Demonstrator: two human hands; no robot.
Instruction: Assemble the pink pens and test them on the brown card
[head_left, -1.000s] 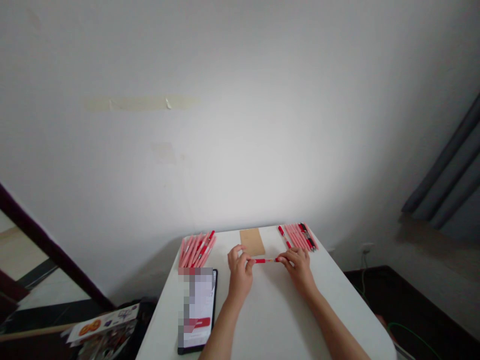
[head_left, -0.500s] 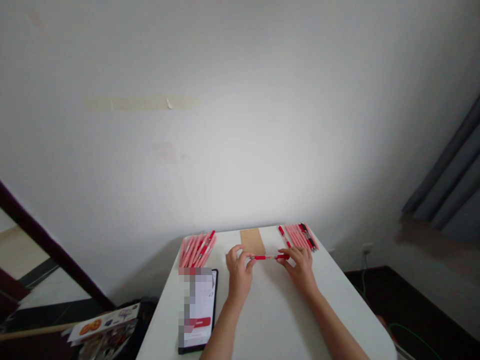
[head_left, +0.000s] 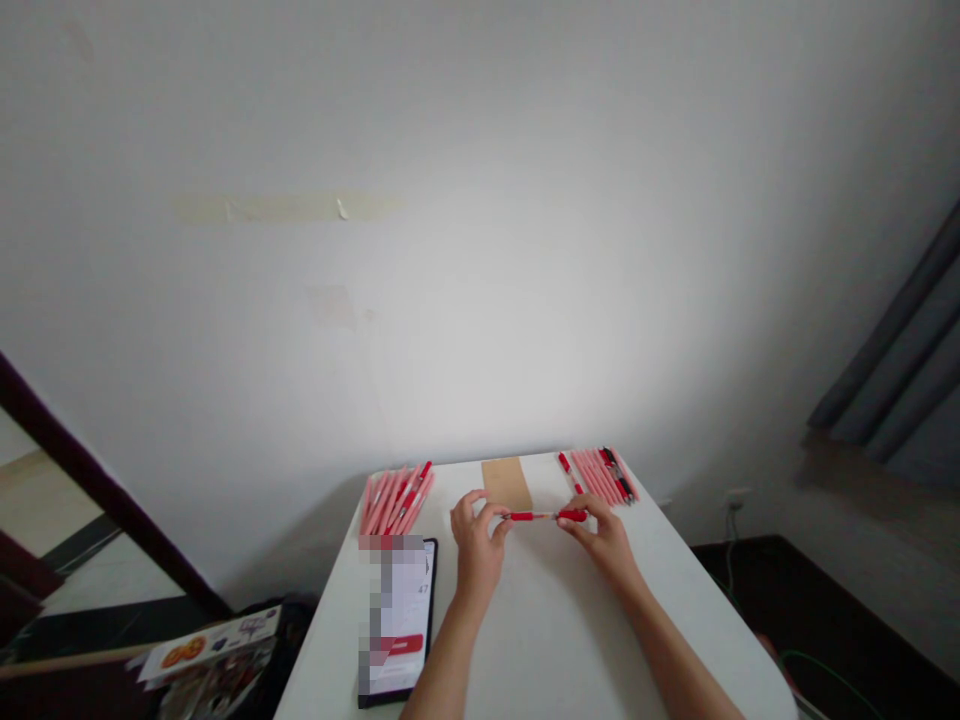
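Note:
A red pen lies crosswise just above the white table, held between both hands. My left hand pinches its left end with thumb and fingers. My right hand pinches the thicker red right end. A row of pink and red pens lies at the table's back left. Another row of pens lies at the back right, just beyond my right hand.
A brown card lies at the back middle of the table. A black phone with a lit screen rests near the left edge. A white wall stands behind the table. A printed box sits low at the left, a dark curtain at right.
The pen has risen slightly and my right hand has slid to its right end, where more red now shows. My left hand keeps its grip.

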